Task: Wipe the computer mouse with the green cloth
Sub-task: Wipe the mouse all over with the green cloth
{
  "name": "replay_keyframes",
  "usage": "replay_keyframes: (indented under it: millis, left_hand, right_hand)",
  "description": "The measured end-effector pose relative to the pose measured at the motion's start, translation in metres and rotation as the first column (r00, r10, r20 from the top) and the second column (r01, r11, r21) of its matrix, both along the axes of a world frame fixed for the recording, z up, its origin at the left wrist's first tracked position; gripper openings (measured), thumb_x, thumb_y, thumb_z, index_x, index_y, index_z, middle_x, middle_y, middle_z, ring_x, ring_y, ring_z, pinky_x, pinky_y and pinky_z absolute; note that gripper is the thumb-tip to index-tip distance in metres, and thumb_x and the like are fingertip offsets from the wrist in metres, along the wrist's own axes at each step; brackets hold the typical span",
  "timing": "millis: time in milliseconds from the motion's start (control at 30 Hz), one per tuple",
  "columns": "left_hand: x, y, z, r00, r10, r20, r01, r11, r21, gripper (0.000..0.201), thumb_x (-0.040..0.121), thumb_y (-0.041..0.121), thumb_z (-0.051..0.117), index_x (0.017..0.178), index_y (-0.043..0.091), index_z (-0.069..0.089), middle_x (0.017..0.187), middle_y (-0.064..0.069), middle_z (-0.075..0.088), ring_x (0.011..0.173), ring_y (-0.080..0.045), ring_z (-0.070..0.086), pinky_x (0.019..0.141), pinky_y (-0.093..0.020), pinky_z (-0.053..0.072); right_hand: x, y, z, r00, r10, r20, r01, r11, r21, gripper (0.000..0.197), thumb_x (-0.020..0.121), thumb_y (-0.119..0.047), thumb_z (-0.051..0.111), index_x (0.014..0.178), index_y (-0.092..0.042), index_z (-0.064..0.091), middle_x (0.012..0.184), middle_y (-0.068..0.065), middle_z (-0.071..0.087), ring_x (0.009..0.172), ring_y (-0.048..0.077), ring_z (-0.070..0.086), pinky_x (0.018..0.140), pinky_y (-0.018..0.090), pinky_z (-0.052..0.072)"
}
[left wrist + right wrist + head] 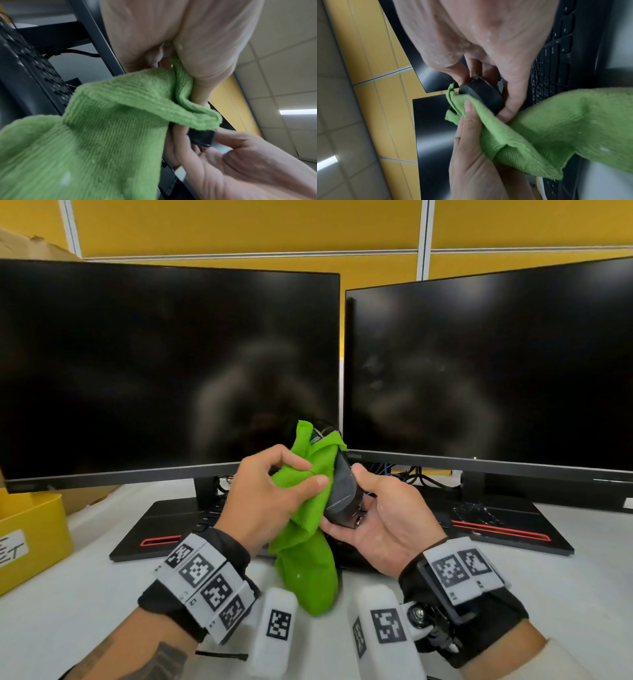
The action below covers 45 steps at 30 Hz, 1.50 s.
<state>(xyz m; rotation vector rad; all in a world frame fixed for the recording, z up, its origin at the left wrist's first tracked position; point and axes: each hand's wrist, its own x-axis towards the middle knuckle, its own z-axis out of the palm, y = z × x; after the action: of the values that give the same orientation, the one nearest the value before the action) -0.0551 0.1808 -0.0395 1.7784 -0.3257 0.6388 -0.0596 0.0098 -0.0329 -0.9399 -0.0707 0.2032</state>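
1. The computer mouse (342,487) was off the desk, raised in front of the monitors and gripped by the right hand (383,515).
2. The left hand (270,491) clutched the green cloth (308,539), pressing it against the mouse's side.
3. Wiping looked underway; how much surface remained could not be told.

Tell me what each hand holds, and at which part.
The left hand pinches the green cloth near its upper end. The right hand grips the computer mouse by its sides.
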Motion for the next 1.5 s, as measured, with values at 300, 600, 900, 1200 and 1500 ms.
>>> replay_keyframes:
  millis: [300, 600, 900, 1200, 1500]
  left_hand:
    - [-0.007, -0.007, 0.002, 0.998, -0.065, -0.024, 0.068, 0.984, 0.162, 0.042, 0.065, 0.041, 0.094, 0.095, 0.028, 0.068, 0.107, 0.0, 0.077, 0.098, -0.021, 0.076, 0.086, -0.052, 0.062]
    - [-0.009, 0.004, 0.007, 0.996, -0.075, -0.041, 0.081, 0.983, 0.162, 0.046, 0.062, 0.046, 0.095, 0.099, 0.033, 0.071, 0.114, 0.001, 0.073, 0.109, -0.023, 0.072, 0.094, -0.055, 0.059]
    - [-0.008, 0.009, 0.005, 0.996, -0.083, -0.024, 0.085, 0.993, 0.081, 0.039, 0.075, 0.017, 0.095, 0.104, 0.023, 0.07, 0.107, -0.001, 0.075, 0.094, -0.017, 0.076, 0.082, -0.046, 0.065]
    - [-0.007, 0.008, 0.005, 0.995, -0.099, 0.023, 0.096, 0.987, 0.129, 0.049, 0.072, 0.025, 0.097, 0.11, 0.029, 0.066, 0.114, 0.0, 0.07, 0.104, -0.01, 0.071, 0.084, -0.03, 0.061]
    - [0.0, 0.013, 0.005, 0.997, -0.079, 0.026, 0.082, 0.98, -0.179, 0.014, 0.091, 0.008, 0.079, 0.105, 0.01, 0.079, 0.094, -0.013, 0.082, 0.08, -0.019, 0.076, 0.075, -0.038, 0.062]
  right_hand:
    - [0.002, -0.003, 0.001, 0.999, 0.032, -0.016, -0.032, 0.999, 0.028, 0.035, 0.108, -0.026, 0.049, 0.13, -0.006, 0.068, 0.125, 0.022, 0.074, 0.11, 0.041, 0.074, 0.079, 0.055, 0.063]
    - [-0.001, -0.005, 0.003, 0.998, 0.057, 0.008, -0.058, 0.998, 0.036, 0.035, 0.108, -0.023, 0.05, 0.131, -0.002, 0.066, 0.124, 0.023, 0.074, 0.111, 0.042, 0.073, 0.082, 0.058, 0.062]
    - [-0.003, -0.006, 0.004, 0.997, 0.073, -0.011, -0.073, 0.997, 0.024, 0.032, 0.108, -0.023, 0.051, 0.131, -0.007, 0.065, 0.13, 0.021, 0.071, 0.109, 0.04, 0.071, 0.075, 0.051, 0.062]
    - [-0.003, -0.006, 0.005, 0.996, 0.091, -0.021, -0.09, 0.995, 0.036, 0.032, 0.107, -0.025, 0.053, 0.132, -0.009, 0.065, 0.129, 0.02, 0.071, 0.102, 0.037, 0.073, 0.071, 0.048, 0.063]
    - [-0.005, -0.005, 0.004, 0.987, 0.161, 0.009, -0.161, 0.987, -0.014, 0.036, 0.105, -0.024, 0.055, 0.134, -0.005, 0.065, 0.11, 0.018, 0.077, 0.093, 0.038, 0.076, 0.068, 0.047, 0.064]
